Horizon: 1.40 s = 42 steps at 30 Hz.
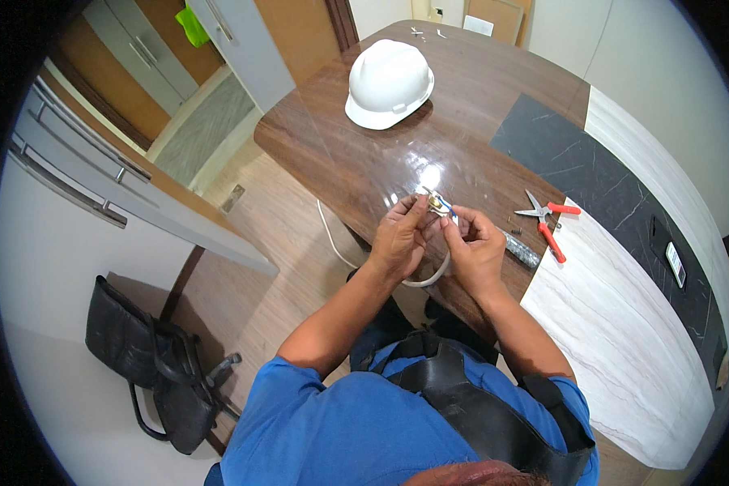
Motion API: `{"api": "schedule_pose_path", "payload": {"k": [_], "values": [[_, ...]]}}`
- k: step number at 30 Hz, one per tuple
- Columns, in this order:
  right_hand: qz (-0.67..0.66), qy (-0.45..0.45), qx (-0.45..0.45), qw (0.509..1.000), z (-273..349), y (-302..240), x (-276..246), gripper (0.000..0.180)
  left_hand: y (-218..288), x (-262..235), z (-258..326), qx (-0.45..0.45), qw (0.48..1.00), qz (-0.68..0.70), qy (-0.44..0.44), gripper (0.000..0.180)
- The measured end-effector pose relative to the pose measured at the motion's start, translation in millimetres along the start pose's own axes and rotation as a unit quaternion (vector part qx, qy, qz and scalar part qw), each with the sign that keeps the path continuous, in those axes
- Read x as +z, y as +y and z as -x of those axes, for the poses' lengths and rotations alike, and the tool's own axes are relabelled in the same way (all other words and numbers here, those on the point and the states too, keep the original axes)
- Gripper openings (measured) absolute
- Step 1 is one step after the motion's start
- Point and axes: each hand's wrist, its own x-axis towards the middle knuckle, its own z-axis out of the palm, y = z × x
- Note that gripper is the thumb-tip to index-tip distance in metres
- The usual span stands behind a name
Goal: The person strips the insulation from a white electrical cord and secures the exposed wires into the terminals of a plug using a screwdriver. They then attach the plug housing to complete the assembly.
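1. Left hand and right hand: fingers pinching a small metal fitting on a white cable, above worktop edge.
2. Red-handled pliers just right; silvery sleeve beside.
3. White hard hat farther back.

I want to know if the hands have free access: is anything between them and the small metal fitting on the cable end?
Nothing visible does. The left hand and right hand both already pinch the metal fitting on the white cable over the wooden table. The red-handled pliers lie apart to the right.
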Motion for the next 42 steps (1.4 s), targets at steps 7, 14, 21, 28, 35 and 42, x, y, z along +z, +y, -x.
{"api": "schedule_pose_path", "payload": {"k": [7, 14, 21, 28, 35, 42], "values": [[0.006, 0.016, -0.008, 1.0, 6, -6, -4, 0.025, -7, 7, 6, 0.041, 0.999, 0.023, 0.003, 0.015], [0.133, 0.031, -0.143, 0.98, 0, -5, -7, 0.02, -14, 5, 7, 0.059, 0.998, 0.024, 0.018, 0.012], [0.201, 0.01, -0.223, 0.954, -5, -11, -13, 0.023, -12, 7, 9, 0.051, 0.998, 0.044, 0.006, 0.011], [0.204, 0.029, -0.259, 0.944, -6, -6, -11, 0.023, -14, 12, 12, 0.065, 0.997, 0.037, 0.008, 0.011], [0.22, 0.018, -0.309, 0.925, -8, -8, -12, 0.017, -17, 14, 13, 0.079, 0.996, 0.032, 0.0, 0.01], [0.216, -0.003, -0.309, 0.926, -11, -6, -14, 0.014, -18, 10, 14, 0.07, 0.997, 0.036, -0.009, 0.013]]}}
